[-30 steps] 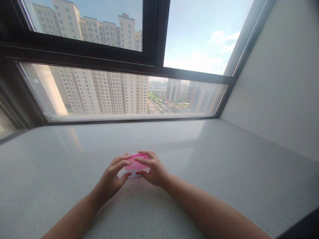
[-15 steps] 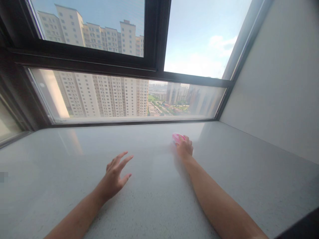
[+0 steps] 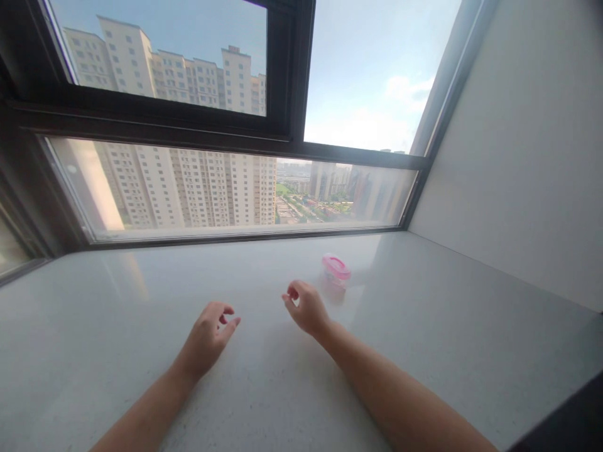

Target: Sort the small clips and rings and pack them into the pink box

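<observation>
A small pink oval object (image 3: 336, 267) rests on the glossy white windowsill (image 3: 264, 267) near the window. Its top has a raised loop, like the handle of a scrub brush, but I cannot be sure of its kind. My right hand (image 3: 306, 306) is just to the left of it and nearer to me, apart from it. Its fingers are loosely curled, with a gap to the thumb and nothing visible between them. Lower left, my left hand (image 3: 210, 333) hovers by the sill, fingers bent and thumb apart, holding nothing.
Dark window frames (image 3: 235, 242) bound the sill at the back and left. A white wall (image 3: 509, 176) rises on the right. Tall buildings (image 3: 202, 188) stand outside the glass. A dark edge (image 3: 565, 420) shows at the lower right corner.
My right hand has let go of the pink object and moved left and toward me. My left hand's fingers have curled in from being spread. The view has shifted slightly.
</observation>
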The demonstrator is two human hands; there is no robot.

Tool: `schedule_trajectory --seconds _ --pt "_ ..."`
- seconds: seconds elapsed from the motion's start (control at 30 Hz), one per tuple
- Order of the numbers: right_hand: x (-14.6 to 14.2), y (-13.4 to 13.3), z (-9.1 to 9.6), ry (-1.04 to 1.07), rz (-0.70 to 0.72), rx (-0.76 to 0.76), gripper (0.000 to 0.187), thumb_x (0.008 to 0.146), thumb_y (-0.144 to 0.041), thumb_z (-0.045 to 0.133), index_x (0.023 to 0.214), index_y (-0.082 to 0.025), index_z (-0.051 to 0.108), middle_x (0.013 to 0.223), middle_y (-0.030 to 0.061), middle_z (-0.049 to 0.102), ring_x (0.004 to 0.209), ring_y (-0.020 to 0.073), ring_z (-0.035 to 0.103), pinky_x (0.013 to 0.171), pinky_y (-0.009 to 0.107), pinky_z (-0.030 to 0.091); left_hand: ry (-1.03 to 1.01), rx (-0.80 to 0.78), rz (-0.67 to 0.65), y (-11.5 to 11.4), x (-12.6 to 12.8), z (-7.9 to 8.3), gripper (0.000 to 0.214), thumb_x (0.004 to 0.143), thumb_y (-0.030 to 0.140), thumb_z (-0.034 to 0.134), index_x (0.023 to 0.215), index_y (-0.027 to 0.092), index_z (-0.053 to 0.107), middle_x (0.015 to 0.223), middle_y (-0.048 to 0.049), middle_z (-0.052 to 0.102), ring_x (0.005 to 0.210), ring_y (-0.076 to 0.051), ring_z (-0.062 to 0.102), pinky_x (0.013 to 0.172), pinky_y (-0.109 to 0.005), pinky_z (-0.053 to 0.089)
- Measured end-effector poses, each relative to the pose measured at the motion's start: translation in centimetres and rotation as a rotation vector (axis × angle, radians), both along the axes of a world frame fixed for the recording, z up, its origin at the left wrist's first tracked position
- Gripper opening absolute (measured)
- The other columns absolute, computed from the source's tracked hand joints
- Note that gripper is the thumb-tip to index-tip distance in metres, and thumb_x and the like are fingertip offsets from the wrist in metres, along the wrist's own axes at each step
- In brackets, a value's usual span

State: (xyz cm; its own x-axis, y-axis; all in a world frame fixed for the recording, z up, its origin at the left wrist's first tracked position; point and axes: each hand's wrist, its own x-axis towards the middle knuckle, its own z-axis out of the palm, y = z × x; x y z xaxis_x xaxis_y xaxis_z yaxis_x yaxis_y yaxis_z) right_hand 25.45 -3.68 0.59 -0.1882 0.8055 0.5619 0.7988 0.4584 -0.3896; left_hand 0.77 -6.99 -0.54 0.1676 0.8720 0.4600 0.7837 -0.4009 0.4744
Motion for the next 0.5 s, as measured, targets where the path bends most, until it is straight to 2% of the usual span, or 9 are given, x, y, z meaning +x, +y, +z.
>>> schedule_trajectory --seconds 0.07,0.13,0.17,0.3,0.5 --pt "-2.0 -0.9 -0.8 -0.061 0.271 -0.12 0.019 0.083 -0.028 0.046 0.072 -0.016 0.056 0.066 -0.0002 0.052 0.06 0.01 0.042 0.059 0.021 0.03 -0.043 -0.04 -0.051 -0.5 0.4 0.6 0.021 0.084 0.038 0.043 0.08 0.019 0.05 0.073 -0.0006 0.052 0.063 -0.014 0.05 0.06 -0.026 0.042" --pt "-3.3 -1.4 -1.6 -0.157 0.432 -0.237 0.024 0.081 -0.033 0.05 0.066 -0.016 0.058 0.057 -0.003 0.047 0.053 0.0083 0.035 0.052 0.02 0.025 -0.06 -0.08 -0.103 -1.1 0.9 0.9 0.023 0.085 0.037 0.04 0.074 0.019 0.048 0.063 0.0031 0.046 0.058 -0.013 0.045 0.057 -0.023 0.037" --pt "-3.6 -1.5 -1.8 -0.191 0.466 -0.291 0.023 0.08 -0.034 0.051 0.067 -0.016 0.059 0.055 -0.0039 0.046 0.051 0.0077 0.033 0.05 0.02 0.023 -0.05 -0.124 -0.146 -1.3 1.1 1.0 0.025 0.086 0.038 0.039 0.071 0.019 0.047 0.06 0.0042 0.042 0.057 -0.012 0.043 0.055 -0.022 0.035" --pt "-3.6 -1.2 -2.0 -0.223 0.452 -0.349 0.02 0.076 -0.033 0.055 0.07 -0.016 0.064 0.055 -0.0041 0.047 0.052 0.0073 0.033 0.049 0.02 0.021 0.051 -0.317 -0.274 -1.7 1.6 0.8 0.029 0.084 0.038 0.041 0.065 0.017 0.05 0.055 0.0048 0.041 0.055 -0.011 0.039 0.052 -0.022 0.029" --pt "-2.9 -0.9 -1.7 -0.19 0.465 -0.396 0.023 0.078 -0.034 0.053 0.075 -0.015 0.065 0.058 -0.0035 0.049 0.053 0.0073 0.038 0.049 0.019 0.024 0.056 -0.368 -0.269 -1.7 1.7 1.0 0.026 0.081 0.036 0.043 0.068 0.016 0.053 0.058 0.0038 0.045 0.058 -0.012 0.042 0.054 -0.022 0.029"
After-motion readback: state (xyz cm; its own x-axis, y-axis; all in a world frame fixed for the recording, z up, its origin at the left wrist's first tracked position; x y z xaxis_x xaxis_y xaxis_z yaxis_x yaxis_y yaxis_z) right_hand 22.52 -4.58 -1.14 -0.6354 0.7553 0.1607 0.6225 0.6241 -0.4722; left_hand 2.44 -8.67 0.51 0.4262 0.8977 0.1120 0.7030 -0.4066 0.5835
